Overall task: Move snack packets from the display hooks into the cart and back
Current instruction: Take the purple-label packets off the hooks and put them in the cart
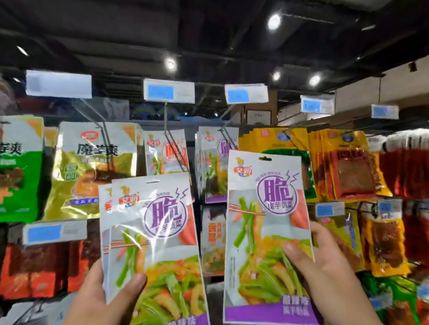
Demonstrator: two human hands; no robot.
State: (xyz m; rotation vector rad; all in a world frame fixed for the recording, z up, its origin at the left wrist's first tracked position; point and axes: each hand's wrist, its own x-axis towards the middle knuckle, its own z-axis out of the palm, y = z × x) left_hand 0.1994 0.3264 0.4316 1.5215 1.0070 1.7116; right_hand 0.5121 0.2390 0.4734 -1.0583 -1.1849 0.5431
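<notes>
The person is facing the display with both hands lifted in front of the hanging stack of purple-and-white konjac packets (212,167), which is serving as the landmark here. The left hand (99,305) is gripping a matching front packet (157,238) below and to the left of that stack, thumb lying across its face and fingers hidden behind. The edge of a second packet (105,228) is peeking out just behind it (so two in that hand, it seems). The right hand (328,268) is holding a single packet (265,233) just right of the stack and overlapping its edge, thumb pressing on the front and fingers curling round the right side. Its hang hole (265,158) is sitting lower than the wire hook (225,133) carrying the stack, so it is not threaded on. No cart is showing, so the direction of travel cannot be told. Held upright towards the hooks, the packets are probably going back. Either way, all three are neither hung nor in a cart.
</notes>
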